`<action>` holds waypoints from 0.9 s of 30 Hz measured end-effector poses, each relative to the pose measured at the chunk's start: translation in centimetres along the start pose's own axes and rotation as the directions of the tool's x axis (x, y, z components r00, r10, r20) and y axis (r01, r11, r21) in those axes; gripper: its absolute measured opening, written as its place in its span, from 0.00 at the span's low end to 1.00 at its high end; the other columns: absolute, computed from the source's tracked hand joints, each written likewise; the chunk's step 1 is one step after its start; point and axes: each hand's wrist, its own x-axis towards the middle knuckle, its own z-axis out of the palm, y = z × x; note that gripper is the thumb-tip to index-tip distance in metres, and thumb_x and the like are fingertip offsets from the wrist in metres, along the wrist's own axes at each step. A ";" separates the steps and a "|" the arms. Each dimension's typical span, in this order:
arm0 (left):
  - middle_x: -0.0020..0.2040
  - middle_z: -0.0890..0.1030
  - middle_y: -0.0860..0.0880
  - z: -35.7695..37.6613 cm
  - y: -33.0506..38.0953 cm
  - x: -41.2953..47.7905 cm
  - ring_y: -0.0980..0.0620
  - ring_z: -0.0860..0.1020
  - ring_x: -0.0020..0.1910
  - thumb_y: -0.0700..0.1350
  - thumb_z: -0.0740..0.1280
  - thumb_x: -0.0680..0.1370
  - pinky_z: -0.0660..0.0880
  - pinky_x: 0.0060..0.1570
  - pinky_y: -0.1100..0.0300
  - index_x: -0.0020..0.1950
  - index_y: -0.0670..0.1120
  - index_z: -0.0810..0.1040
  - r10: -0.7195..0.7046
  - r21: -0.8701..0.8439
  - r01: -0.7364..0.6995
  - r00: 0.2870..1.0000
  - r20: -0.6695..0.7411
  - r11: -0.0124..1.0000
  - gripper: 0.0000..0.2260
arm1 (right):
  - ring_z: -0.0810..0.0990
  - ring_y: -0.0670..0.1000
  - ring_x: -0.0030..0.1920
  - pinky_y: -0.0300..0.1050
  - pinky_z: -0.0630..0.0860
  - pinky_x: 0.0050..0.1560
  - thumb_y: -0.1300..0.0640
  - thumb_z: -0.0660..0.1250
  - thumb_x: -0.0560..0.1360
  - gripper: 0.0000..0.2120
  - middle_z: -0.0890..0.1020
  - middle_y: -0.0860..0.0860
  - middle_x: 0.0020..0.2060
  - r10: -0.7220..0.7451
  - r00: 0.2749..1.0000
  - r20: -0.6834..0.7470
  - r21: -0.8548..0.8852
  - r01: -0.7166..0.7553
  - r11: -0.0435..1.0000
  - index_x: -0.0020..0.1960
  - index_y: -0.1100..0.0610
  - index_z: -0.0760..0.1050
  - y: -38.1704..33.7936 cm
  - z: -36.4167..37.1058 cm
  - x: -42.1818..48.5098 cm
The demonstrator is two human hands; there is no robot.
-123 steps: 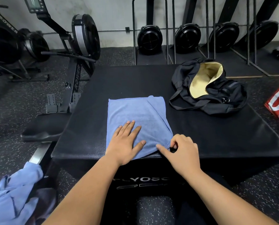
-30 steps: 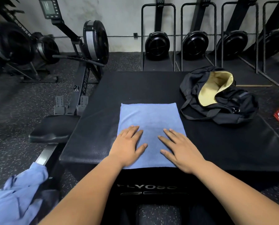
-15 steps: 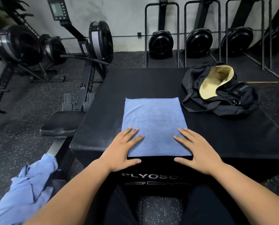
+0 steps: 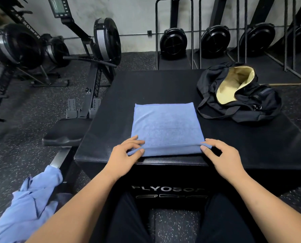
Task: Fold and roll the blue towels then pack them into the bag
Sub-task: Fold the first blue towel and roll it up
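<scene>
Occupying the near half of a black padded plyo box (image 4: 155,85), one folded blue terry towel (image 4: 165,127) lies flat, with a black duffel bag with open yellow lining (image 4: 239,95) at 2 o'clock, apart from it. Speckled rubber floor (image 4: 23,111); black rowing machine (image 4: 102,39) at 10 o'clock; heap of loose blue towels (image 4: 28,204) at 7 o'clock. Change: left hand (image 4: 127,151) and right hand (image 4: 223,155), flat and spread half a second ago, now pinch the towel's near corners, its edge lifted.

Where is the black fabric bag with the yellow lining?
Head view: the black fabric bag lies open far right on the black padded box, beside the folded blue towel.
</scene>
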 end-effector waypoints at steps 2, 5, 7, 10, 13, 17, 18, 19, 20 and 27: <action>0.60 0.86 0.58 -0.1 0.1 0.1 0.63 0.74 0.73 0.44 0.74 0.81 0.69 0.76 0.51 0.49 0.49 0.88 -0.065 -0.090 0.061 0.997 -0.044 0.994 0.04 | 0.79 0.33 0.57 0.37 0.72 0.63 0.47 0.76 0.76 0.05 0.85 0.35 0.52 0.066 0.997 -0.030 0.007 -0.066 0.998 0.52 0.44 0.86 -0.2 -0.2 0.2; 0.61 0.85 0.57 0.2 0.4 0.1 0.63 0.80 0.64 0.50 0.76 0.79 0.74 0.71 0.53 0.52 0.51 0.88 -0.187 -0.177 0.155 0.966 -0.180 0.972 0.04 | 0.82 0.38 0.53 0.37 0.74 0.56 0.47 0.74 0.78 0.03 0.86 0.35 0.47 0.068 0.997 -0.047 -0.001 -0.068 0.998 0.50 0.44 0.85 -0.5 -0.1 0.0; 0.58 0.86 0.60 0.5 0.4 0.1 0.64 0.83 0.53 0.53 0.77 0.78 0.77 0.63 0.55 0.51 0.52 0.88 -0.232 -0.145 0.201 0.939 -0.255 0.969 0.07 | 0.82 0.39 0.49 0.31 0.73 0.51 0.48 0.74 0.79 0.02 0.86 0.37 0.45 0.069 0.996 -0.060 0.008 -0.069 0.998 0.50 0.45 0.85 -0.7 0.1 -0.1; 0.53 0.86 0.60 1.0 0.2 0.0 0.59 0.83 0.51 0.57 0.76 0.77 0.79 0.58 0.54 0.49 0.54 0.86 -0.227 -0.066 0.218 0.918 -0.324 0.974 0.08 | 0.82 0.42 0.44 0.30 0.72 0.46 0.48 0.73 0.79 0.04 0.86 0.40 0.43 0.093 0.990 -0.109 0.014 -0.092 0.996 0.51 0.46 0.85 -0.7 0.5 0.0; 0.52 0.83 0.60 1.4 0.2 -0.8 0.57 0.81 0.56 0.55 0.74 0.79 0.74 0.59 0.61 0.47 0.55 0.82 -0.127 0.077 0.167 0.920 -0.369 0.983 0.06 | 0.82 0.44 0.43 0.33 0.73 0.47 0.47 0.74 0.78 0.05 0.86 0.42 0.42 0.125 0.983 -0.135 0.013 -0.125 0.992 0.52 0.46 0.86 -0.7 0.8 0.0; 0.53 0.81 0.61 1.4 -0.3 -2.3 0.59 0.75 0.63 0.44 0.75 0.78 0.68 0.59 0.70 0.48 0.54 0.80 0.051 0.241 0.023 0.954 -0.296 0.970 0.07 | 0.82 0.40 0.47 0.27 0.69 0.47 0.45 0.74 0.78 0.06 0.86 0.41 0.45 0.134 0.981 -0.141 -0.029 -0.140 0.990 0.52 0.45 0.86 -0.9 0.8 -0.1; 0.52 0.82 0.60 1.3 -0.4 -2.7 0.58 0.75 0.64 0.41 0.75 0.78 0.69 0.60 0.69 0.48 0.54 0.80 0.072 0.255 0.003 0.956 -0.284 0.967 0.08 | 0.82 0.40 0.47 0.28 0.70 0.47 0.45 0.74 0.78 0.06 0.86 0.41 0.45 0.139 0.981 -0.136 -0.028 -0.144 0.989 0.52 0.45 0.86 -1.0 0.7 -0.1; 0.53 0.82 0.60 1.2 -0.6 -2.9 0.58 0.75 0.65 0.41 0.74 0.79 0.69 0.61 0.68 0.49 0.54 0.81 0.076 0.260 0.002 0.955 -0.287 0.966 0.08 | 0.82 0.41 0.47 0.30 0.70 0.47 0.45 0.74 0.78 0.05 0.85 0.42 0.45 0.142 0.981 -0.130 -0.028 -0.147 0.989 0.51 0.45 0.85 -1.1 0.7 -0.1; 0.53 0.82 0.61 1.0 -0.5 -3.1 0.59 0.75 0.65 0.41 0.73 0.80 0.69 0.61 0.69 0.50 0.54 0.82 0.063 0.248 0.013 0.953 -0.295 0.969 0.07 | 0.82 0.42 0.47 0.31 0.71 0.47 0.45 0.74 0.78 0.05 0.85 0.42 0.45 0.141 0.982 -0.125 -0.032 -0.146 0.989 0.51 0.45 0.85 -1.3 0.6 -0.2; 0.46 0.81 0.55 0.2 0.5 -4.0 0.56 0.80 0.48 0.51 0.74 0.80 0.74 0.52 0.61 0.48 0.57 0.84 -0.171 0.061 0.203 0.925 -0.338 0.977 0.02 | 0.79 0.44 0.43 0.27 0.68 0.43 0.45 0.74 0.77 0.03 0.80 0.48 0.42 0.154 0.983 -0.100 -0.079 -0.162 0.984 0.48 0.42 0.84 -2.3 -0.5 -2.1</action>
